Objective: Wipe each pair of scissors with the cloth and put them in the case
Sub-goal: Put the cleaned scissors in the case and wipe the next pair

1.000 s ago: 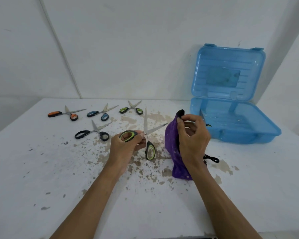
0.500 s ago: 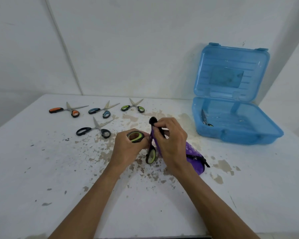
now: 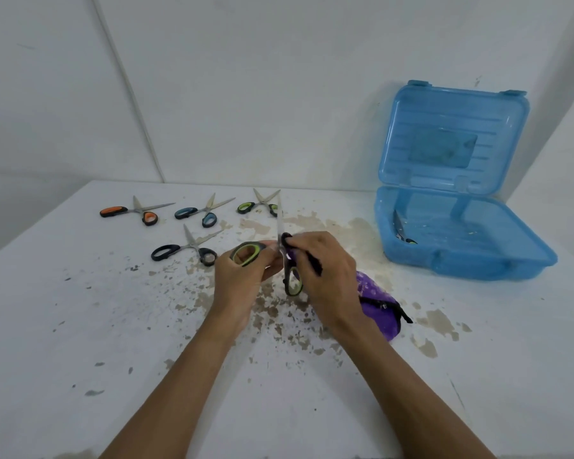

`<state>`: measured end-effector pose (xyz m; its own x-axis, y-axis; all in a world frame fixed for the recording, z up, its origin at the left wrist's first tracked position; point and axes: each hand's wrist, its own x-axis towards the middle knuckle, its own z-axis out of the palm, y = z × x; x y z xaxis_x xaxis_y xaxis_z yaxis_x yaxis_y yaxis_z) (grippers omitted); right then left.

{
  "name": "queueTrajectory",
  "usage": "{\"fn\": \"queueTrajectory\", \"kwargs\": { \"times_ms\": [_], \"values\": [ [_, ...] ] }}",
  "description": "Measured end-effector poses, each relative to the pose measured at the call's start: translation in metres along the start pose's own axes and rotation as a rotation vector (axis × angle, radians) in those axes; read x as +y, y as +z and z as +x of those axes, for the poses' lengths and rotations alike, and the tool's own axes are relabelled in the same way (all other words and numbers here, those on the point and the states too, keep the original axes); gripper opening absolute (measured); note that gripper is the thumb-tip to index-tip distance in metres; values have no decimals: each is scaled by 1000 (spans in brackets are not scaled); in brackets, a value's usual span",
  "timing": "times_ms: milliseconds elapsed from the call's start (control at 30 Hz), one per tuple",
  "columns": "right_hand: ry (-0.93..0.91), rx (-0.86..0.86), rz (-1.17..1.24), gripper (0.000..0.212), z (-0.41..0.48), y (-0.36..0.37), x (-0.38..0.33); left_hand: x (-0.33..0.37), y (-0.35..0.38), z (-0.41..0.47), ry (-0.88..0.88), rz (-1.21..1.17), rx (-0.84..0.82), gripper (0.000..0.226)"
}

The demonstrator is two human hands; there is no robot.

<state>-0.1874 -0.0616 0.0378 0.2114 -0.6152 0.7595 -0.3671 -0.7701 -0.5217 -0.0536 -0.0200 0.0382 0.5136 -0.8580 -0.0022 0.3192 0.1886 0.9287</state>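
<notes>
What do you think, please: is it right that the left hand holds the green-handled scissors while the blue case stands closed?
Not quite: the head view shows the blue case open, its lid raised. The left hand does hold the green-handled scissors.

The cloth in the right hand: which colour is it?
The cloth is purple with small pale dots and black edging; the head view shows it.

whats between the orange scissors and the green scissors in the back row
The blue scissors, lying open; the head view shows it.
</notes>
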Motion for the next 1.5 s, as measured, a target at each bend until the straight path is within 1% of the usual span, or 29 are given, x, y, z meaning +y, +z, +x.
{"fn": "queueTrajectory", "kwargs": {
  "times_ms": [100, 200, 233, 300, 367, 400, 500, 567, 633, 733, 867, 967, 1067, 1167, 1233, 1367, 1433, 1500],
  "values": [
    [-150, -114, -179, 28, -4, 8, 2, 1, -3, 1, -2, -14, 5, 7],
    [-217, -225, -326, 39, -9, 3, 8, 2, -8, 6, -29, -30, 48, 10],
    [-206, -226, -336, 40, -9, 1, 9, 1, -8, 7, -28, -16, 51, 9],
    [-158, -160, -301, 32, -7, -3, 10, -1, -5, 5, -10, 13, 44, 6],
    [-127, -103, -246, 30, -4, -3, 9, -2, -3, 2, 28, 67, 30, 7],
    [-129, -106, -243, 30, -3, -1, 8, -1, -2, 2, 41, 84, 21, 8],
    [-140, -190, -308, 41, -3, 3, 4, 0, -4, 4, 31, 56, 43, 8],
    [-161, -217, -353, 38, -4, 1, 7, 1, -6, 7, 39, 60, 60, 8],
    [-117, -177, -328, 34, -5, -2, 10, 1, -7, 6, 43, 66, 54, 7],
    [-53, -97, -255, 37, -2, -2, 7, 1, -6, 4, 64, 95, 41, 5],
    [-47, -132, -267, 40, -1, 4, 1, -1, -5, 3, 124, 166, 0, 3],
    [-54, -152, -307, 37, -4, 2, 5, 0, -7, 3, 126, 170, 39, 2],
    [-21, -102, -257, 38, -4, -3, 6, 0, -9, 6, 129, 180, 55, 4],
    [-26, -48, -227, 38, -2, -2, 1, -1, -6, 4, 143, 208, 21, 4],
    [-36, -77, -222, 38, -3, 3, -1, -1, -4, 1, 140, 213, 7, 2],
    [-54, -179, -271, 36, -7, 5, 8, -2, -10, 7, 117, 182, 59, 3],
    [-17, -152, -203, 36, -6, 0, 8, -2, -10, 8, 111, 173, 68, 2],
    [40, -122, -72, 33, -3, -5, 2, -2, -9, 7, 107, 161, 50, 2]
  ]
}}
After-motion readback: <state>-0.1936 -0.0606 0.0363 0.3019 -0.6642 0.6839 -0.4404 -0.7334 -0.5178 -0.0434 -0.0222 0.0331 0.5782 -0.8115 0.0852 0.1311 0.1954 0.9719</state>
